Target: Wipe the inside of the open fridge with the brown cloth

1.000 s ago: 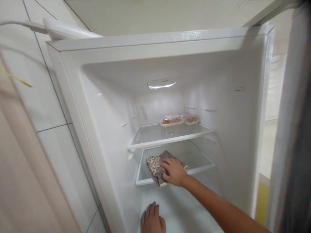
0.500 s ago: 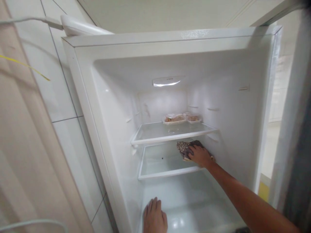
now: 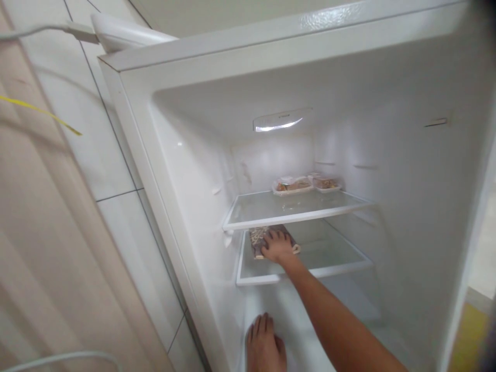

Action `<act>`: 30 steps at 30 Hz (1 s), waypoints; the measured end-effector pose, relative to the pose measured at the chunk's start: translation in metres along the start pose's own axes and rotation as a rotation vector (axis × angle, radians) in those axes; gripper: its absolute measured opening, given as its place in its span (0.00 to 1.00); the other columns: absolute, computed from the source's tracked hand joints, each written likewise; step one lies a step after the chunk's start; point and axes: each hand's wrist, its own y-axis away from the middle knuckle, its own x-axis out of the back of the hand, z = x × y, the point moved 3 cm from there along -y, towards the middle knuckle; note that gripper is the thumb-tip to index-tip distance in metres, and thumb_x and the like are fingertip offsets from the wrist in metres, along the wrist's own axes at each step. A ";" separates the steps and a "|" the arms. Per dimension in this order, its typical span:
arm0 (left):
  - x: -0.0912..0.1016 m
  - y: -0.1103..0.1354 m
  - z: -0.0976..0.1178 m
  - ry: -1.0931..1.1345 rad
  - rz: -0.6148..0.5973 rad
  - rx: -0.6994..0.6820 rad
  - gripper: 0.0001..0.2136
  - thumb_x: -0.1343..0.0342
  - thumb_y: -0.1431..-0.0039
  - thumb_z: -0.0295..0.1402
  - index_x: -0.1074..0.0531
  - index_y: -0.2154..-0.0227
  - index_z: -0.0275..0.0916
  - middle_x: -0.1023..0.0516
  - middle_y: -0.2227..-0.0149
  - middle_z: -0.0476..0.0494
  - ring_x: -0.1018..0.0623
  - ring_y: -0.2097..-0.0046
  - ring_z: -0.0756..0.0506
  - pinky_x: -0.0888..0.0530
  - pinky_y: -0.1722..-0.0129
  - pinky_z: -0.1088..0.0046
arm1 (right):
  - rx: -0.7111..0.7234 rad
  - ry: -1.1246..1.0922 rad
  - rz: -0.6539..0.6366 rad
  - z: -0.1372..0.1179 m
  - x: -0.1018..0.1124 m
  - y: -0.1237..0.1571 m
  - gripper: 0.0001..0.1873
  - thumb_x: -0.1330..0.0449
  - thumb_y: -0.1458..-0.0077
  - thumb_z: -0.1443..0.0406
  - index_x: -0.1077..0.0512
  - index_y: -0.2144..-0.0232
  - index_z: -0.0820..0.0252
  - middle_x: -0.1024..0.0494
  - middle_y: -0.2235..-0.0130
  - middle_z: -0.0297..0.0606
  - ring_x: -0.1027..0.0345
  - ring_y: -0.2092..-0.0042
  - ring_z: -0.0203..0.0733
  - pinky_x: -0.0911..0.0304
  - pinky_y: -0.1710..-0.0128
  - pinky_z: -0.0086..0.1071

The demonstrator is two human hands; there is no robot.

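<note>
My right hand (image 3: 277, 247) reaches into the fridge and presses a dark cloth with a light pattern (image 3: 256, 237) onto the middle glass shelf (image 3: 325, 248). Its fingers spread over the folded cloth, near the shelf's left side. Lower down, my left hand (image 3: 265, 345) holds nothing; its fingers stretch forward by the left inner wall. Whether its palm rests on the surface beneath, I cannot tell.
On the upper glass shelf (image 3: 259, 208), two wrapped food trays stand at the back, a longer one (image 3: 293, 186) and a smaller one (image 3: 327, 184). A lit lamp (image 3: 279, 123) is in the ceiling. A pale curtain (image 3: 50, 232) hangs at left.
My right hand has slid the cloth leftward across the middle shelf. My left hand looks much the same. The view has shifted closer, and the fridge appears larger and tilted.
</note>
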 end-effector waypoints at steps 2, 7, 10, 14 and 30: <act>0.012 0.002 0.007 -0.013 -0.012 0.005 0.25 0.54 0.43 0.24 0.27 0.43 0.36 0.25 0.39 0.38 0.29 0.36 0.40 0.35 0.33 0.59 | 0.081 -0.036 -0.013 -0.030 -0.003 0.012 0.29 0.47 0.42 0.52 0.31 0.40 0.50 0.33 0.34 0.46 0.43 0.35 0.61 0.52 0.37 0.56; 0.034 0.005 0.020 -0.031 -0.007 -0.018 0.25 0.56 0.42 0.22 0.27 0.43 0.35 0.23 0.40 0.38 0.27 0.37 0.42 0.35 0.33 0.62 | 0.212 -0.094 -0.022 -0.042 0.005 0.056 0.29 0.47 0.42 0.55 0.32 0.39 0.48 0.31 0.36 0.42 0.41 0.36 0.57 0.50 0.37 0.53; 0.039 0.006 0.022 -0.042 0.003 -0.028 0.24 0.57 0.41 0.22 0.26 0.45 0.34 0.23 0.41 0.38 0.26 0.38 0.42 0.34 0.34 0.61 | 0.266 -0.116 -0.029 -0.017 0.017 0.080 0.29 0.47 0.42 0.57 0.33 0.38 0.46 0.30 0.36 0.37 0.40 0.36 0.51 0.48 0.36 0.46; 0.039 0.007 0.020 -0.021 0.033 -0.054 0.24 0.58 0.40 0.22 0.25 0.46 0.33 0.22 0.42 0.37 0.25 0.39 0.42 0.33 0.35 0.61 | 0.261 -0.121 0.022 0.024 0.033 0.104 0.28 0.47 0.41 0.59 0.31 0.39 0.51 0.29 0.37 0.40 0.39 0.37 0.50 0.48 0.35 0.43; 0.120 -0.036 0.106 0.789 0.366 -0.141 0.19 0.54 0.40 0.31 0.25 0.50 0.39 0.22 0.45 0.37 0.24 0.42 0.41 0.27 0.40 0.57 | -0.191 -1.008 0.202 0.059 0.059 0.117 0.30 0.59 0.37 0.49 0.25 0.54 0.59 0.17 0.59 0.45 0.23 0.59 0.46 0.30 0.59 0.37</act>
